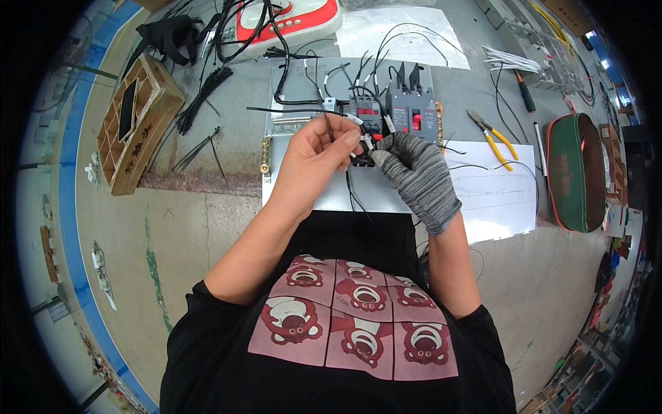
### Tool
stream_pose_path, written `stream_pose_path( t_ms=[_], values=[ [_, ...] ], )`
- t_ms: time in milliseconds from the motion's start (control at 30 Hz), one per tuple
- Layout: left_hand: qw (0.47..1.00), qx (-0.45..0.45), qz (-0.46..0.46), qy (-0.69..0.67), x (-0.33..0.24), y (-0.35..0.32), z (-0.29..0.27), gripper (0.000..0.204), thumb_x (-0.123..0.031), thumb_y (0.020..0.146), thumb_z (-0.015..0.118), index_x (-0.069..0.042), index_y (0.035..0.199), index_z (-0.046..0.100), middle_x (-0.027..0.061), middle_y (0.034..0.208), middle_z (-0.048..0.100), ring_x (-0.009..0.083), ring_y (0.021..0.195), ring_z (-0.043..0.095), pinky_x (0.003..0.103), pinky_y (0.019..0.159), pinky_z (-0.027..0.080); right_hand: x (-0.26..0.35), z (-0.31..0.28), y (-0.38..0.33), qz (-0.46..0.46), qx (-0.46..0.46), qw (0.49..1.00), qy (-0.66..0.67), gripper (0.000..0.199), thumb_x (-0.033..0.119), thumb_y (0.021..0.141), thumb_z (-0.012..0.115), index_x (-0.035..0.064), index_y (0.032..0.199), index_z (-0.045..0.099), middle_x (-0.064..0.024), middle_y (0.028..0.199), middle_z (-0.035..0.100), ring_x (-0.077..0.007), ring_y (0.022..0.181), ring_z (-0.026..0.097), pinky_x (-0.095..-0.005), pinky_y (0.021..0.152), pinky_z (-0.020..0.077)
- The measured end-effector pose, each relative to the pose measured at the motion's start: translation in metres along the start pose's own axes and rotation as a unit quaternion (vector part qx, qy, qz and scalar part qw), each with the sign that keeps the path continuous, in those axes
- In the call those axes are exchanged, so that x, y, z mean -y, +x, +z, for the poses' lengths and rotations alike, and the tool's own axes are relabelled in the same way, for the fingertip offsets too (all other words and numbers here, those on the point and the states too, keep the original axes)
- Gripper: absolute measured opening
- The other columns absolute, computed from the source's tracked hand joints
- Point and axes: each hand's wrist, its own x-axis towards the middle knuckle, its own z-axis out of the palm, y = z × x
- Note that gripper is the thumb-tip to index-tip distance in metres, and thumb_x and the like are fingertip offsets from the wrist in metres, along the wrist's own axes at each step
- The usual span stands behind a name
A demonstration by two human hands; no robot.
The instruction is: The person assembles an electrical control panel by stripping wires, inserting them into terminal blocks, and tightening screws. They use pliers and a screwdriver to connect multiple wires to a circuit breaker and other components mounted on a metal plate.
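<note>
Thin black wire is at the left hand, over the middle of a grey metal panel, in front of the switch blocks. Left hand is bare, fingers curled, thumb and index nearly together in a pinch on that wire. White sleeve sits right between the two hands' fingertips. Right hand wears a striped grey knit glove; fingers bent in, tips close to the left ones at the sleeve. Can't tell how tight they are or what exactly they grip, contact is hidden.

A longer black cable runs sideways above the left hand.

On the panel, just beyond the hands: red-and-black switch block, then a bigger dark grey breaker to its right with a red switch. Loose wire ends stick up behind both. Brass terminals on the panel's left edge.

Right of panel: yellow-handled pliers, partly over a printed drawing sheet; white pen, screwdriver, green case farther out.

Left of panel: black zip ties, then a tilted wooden tray. Behind the panel: red-and-white machine.
</note>
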Motion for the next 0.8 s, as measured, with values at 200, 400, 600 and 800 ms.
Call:
stream_pose_path(
  t_ms=[200, 400, 600, 800],
  values=[
    [0.999, -0.021, 0.016, -0.034, 0.011, -0.011, -0.010, 0.017, -0.010, 0.094, 0.064, -0.002, 0.107, 0.059, 0.0073, 0.094, 0.067, 0.0116, 0.082, 0.064, 0.025, 0.073, 0.051, -0.004, 0.008, 0.000, -0.013, -0.005, 0.998, 0.065, 0.013, 0.005, 0.088, 0.071, 0.0007, 0.100, 0.066, -0.0021, 0.085, 0.069, -0.0068, 0.078, 0.061, -0.0230, 0.073, 0.0501],
    [0.999, -0.030, -0.006, -0.021, 0.013, -0.012, -0.012, 0.016, -0.008, 0.095, 0.062, -0.003, 0.110, 0.057, 0.0104, 0.101, 0.068, 0.0138, 0.084, 0.066, 0.026, 0.076, 0.052, -0.007, 0.009, -0.010, -0.042, -0.055, 0.988, 0.141, 0.020, 0.005, 0.088, 0.072, 0.0014, 0.107, 0.065, -0.0015, 0.092, 0.069, -0.0068, 0.084, 0.062, -0.0223, 0.078, 0.0501],
    [0.998, -0.060, 0.000, -0.027, 0.026, -0.039, -0.013, 0.019, -0.008, 0.096, 0.060, -0.003, 0.114, 0.055, 0.0091, 0.109, 0.063, 0.0154, 0.089, 0.064, 0.027, 0.080, 0.051, -0.035, -0.011, -0.073, 0.055, -0.072, 0.991, 0.101, 0.020, 0.014, 0.093, 0.066, 0.0006, 0.107, 0.065, -0.0034, 0.079, 0.067, -0.0085, 0.064, 0.062, -0.0241, 0.062, 0.0508],
    [0.994, 0.035, -0.059, 0.085, 0.056, -0.066, 0.001, 0.014, -0.007, 0.095, 0.061, -0.004, 0.107, 0.056, 0.0046, 0.100, 0.061, 0.0121, 0.089, 0.060, 0.026, 0.078, 0.049, -0.076, -0.045, -0.102, 0.131, -0.195, 0.936, 0.263, 0.021, 0.019, 0.101, 0.055, 0.0009, 0.108, 0.063, -0.0068, 0.080, 0.069, -0.0083, 0.060, 0.061, -0.0198, 0.051, 0.0462]
  ],
)
